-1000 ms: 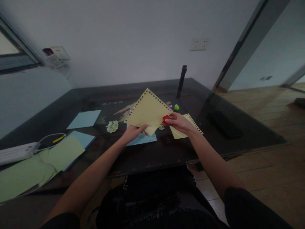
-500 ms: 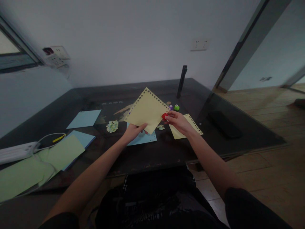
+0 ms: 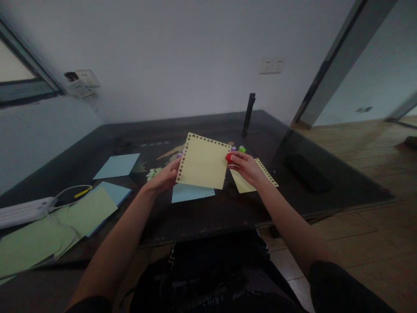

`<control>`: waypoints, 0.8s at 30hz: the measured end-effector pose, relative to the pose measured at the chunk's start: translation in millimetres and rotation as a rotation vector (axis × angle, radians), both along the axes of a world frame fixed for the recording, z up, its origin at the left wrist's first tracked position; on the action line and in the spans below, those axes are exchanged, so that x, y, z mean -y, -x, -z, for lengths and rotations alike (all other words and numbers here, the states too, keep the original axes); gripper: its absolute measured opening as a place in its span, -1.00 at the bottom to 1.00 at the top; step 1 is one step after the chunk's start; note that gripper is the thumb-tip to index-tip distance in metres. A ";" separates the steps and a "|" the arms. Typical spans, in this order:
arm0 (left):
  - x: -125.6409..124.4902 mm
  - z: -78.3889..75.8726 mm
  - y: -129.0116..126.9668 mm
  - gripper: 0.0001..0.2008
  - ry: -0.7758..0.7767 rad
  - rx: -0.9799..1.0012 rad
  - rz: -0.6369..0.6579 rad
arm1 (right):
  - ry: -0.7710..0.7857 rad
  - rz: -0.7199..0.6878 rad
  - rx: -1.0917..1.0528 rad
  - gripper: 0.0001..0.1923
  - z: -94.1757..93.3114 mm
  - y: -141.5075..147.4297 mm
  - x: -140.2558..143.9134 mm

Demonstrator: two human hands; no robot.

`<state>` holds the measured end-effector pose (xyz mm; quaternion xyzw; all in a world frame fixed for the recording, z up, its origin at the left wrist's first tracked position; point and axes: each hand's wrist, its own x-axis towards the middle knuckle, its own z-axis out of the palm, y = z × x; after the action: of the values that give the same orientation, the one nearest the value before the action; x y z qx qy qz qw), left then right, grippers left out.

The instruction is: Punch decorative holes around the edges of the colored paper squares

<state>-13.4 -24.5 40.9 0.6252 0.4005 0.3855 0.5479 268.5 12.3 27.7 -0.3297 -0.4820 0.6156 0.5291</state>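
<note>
My left hand (image 3: 163, 178) holds a yellow paper sheet (image 3: 203, 161) by its left edge, lifted above the dark glass table (image 3: 208, 208). Small punched holes run along the sheet's top and left edges. My right hand (image 3: 247, 167) grips a small red hole punch (image 3: 230, 157) at the sheet's upper right corner. Under the sheet lies a blue sheet (image 3: 192, 193), and a second yellow punched sheet (image 3: 257, 176) lies under my right hand.
Green (image 3: 241, 149) and purple (image 3: 233, 148) punches sit behind the held sheet, with a black upright post (image 3: 248, 114) further back. Blue sheets (image 3: 116, 165), green sheets (image 3: 65, 221), a white power strip (image 3: 22, 211) with cable at left. A black flat object (image 3: 304, 171) at right.
The yellow sheet has turned from a diamond tilt to nearly square. My left hand shifted from its bottom corner to its left edge; the red punch now sits at the upper right corner.
</note>
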 end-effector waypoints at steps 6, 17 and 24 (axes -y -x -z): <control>-12.0 15.7 -12.7 -0.58 0.012 -0.130 -0.251 | 0.023 -0.047 0.116 -0.70 7.0 4.3 0.8; -14.6 17.5 -11.5 -0.62 -0.041 -0.113 -0.334 | 0.023 0.032 0.143 -0.71 9.7 1.0 -4.7; -17.3 18.8 -6.1 -0.63 -0.083 -0.152 -0.365 | 0.035 0.120 0.087 -0.72 4.5 -6.7 -6.3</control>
<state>-7.3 -7.2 22.1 0.5915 0.5313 0.4461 0.4109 275.2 18.6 23.1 -0.3937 -0.4732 0.5761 0.5377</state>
